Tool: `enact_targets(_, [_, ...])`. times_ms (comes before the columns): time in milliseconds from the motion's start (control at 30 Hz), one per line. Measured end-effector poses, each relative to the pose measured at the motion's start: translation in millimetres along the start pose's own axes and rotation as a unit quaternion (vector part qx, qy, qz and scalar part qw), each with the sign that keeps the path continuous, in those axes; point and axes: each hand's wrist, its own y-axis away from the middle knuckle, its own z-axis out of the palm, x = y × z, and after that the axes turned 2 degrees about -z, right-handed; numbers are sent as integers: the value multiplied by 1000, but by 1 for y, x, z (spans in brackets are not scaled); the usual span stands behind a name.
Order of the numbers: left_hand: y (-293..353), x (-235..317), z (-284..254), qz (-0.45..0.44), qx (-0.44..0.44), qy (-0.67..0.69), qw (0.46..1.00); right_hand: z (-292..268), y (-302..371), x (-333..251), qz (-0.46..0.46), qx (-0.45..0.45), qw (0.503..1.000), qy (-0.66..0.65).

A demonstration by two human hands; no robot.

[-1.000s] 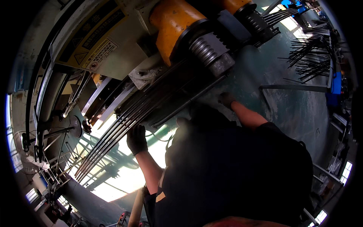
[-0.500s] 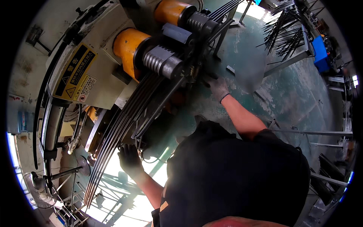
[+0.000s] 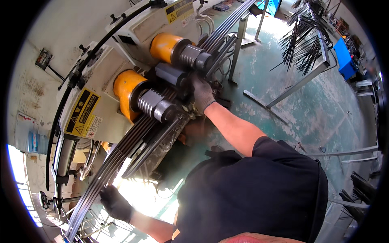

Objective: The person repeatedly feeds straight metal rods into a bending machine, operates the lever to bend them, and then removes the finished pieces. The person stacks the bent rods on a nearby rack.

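A bundle of long metal rods (image 3: 94, 187) runs slantwise through a bending machine with two orange roller heads (image 3: 167, 47). My left hand (image 3: 116, 205), in a dark glove, is at the lower part of the bundle; its fingers look curled against the outer rods. In a greyish glove, my right hand (image 3: 201, 94) reaches to the middle of the machine, beside a dark block (image 3: 171, 73) between the two ribbed steel rollers (image 3: 153, 103). The right fingertips are hidden among dark machine parts, so what they touch does not show.
Yellow warning labels (image 3: 83, 113) mark the machine's pale housing. A thick black hose (image 3: 49, 141) curves along its left. Far right, a metal rack (image 3: 300, 87) carries many thin dark rods, near a blue bin (image 3: 344, 58). Metal frame bars (image 3: 344, 154) stand to my right.
My right hand has moved left from beside the machine to its middle. The left hand has shifted down and left along the rods. The view has shifted, showing more of the machine's far end.
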Motion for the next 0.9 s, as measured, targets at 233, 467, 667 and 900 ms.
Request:
enact_targets(233, [-48,124,97,167,55,-196,965,38,2,-29,-2,49,985,166])
enact_targets(467, [-85,167,217,230,35,-135,963,16,-58,-5,-56,-12,966,251])
enact_targets(667, [-70,187,339,196,-18,-64,978,17,-47,-10,-103,-37,954,279])
enact_targets(900, [-135,161,356,536,-137,-494,671,18,-46,-24,-66,-29,962,262])
